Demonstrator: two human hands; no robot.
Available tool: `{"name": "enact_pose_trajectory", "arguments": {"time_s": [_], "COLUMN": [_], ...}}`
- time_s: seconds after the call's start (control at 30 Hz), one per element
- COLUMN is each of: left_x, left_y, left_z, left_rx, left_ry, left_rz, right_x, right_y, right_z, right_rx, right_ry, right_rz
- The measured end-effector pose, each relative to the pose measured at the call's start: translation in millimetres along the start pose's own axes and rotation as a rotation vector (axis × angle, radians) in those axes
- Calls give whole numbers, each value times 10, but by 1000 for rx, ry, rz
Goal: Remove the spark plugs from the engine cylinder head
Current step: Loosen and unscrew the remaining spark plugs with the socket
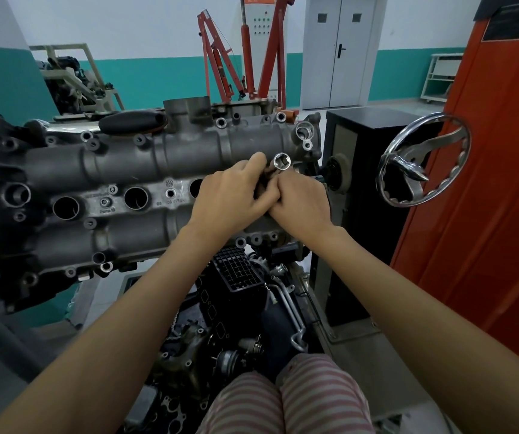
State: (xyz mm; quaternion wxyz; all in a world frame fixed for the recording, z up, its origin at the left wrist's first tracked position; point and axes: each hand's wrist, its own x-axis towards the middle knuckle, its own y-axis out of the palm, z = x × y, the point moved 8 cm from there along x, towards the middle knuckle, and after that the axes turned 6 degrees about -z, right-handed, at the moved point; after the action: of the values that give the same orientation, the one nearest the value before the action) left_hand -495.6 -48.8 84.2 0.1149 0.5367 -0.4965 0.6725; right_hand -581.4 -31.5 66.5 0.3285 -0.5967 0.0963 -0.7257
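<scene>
Over the right end of the cylinder head, both hands meet around a socket. That tool stands tilted, its open chrome mouth facing up and toward the camera, just above the knuckles. The left hand has its fingers curled round the socket's dark lower shaft from the left, and the right hand wraps the same shaft from the right, so the two hands touch each other. What the socket's bottom end sits on is hidden under the fingers, and no spark plug can be made out; I cannot tell whether one is inside the tool.

Along the middle of the head runs a row of round plug wells. Two of them show dark and open to the left of the hands, a third peeks out right beside the left hand's knuckles, and the hands cover the area beyond it. A black handle lies across the head's far edge.

To the right, a chrome handwheel stands beside a black stand, with an orange cabinet past it. Red hoist frames and grey double doors are at the back wall. Below the arms lie black engine parts and striped trouser knees.
</scene>
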Motion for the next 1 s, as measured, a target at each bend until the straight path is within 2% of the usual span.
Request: {"name": "enact_pose_trajectory", "arguments": {"time_s": [0.33,0.53,0.8,1.0], "left_x": [9,0,0,14], "left_y": [2,-48,-27,-13], "left_z": [55,57,14,84], "left_rx": [-29,-51,-27,-40], "left_ry": [-40,-34,-19,-50], "left_rz": [-8,-38,-29,-40], "right_x": [1,-5,-2,15], "right_y": [29,-24,54,32], "right_z": [-41,-24,-55,-61], "right_rx": [-44,-1,-41,-63], "right_ry": [-2,-1,15,29], "right_rz": [-24,-94,16,-33]}}
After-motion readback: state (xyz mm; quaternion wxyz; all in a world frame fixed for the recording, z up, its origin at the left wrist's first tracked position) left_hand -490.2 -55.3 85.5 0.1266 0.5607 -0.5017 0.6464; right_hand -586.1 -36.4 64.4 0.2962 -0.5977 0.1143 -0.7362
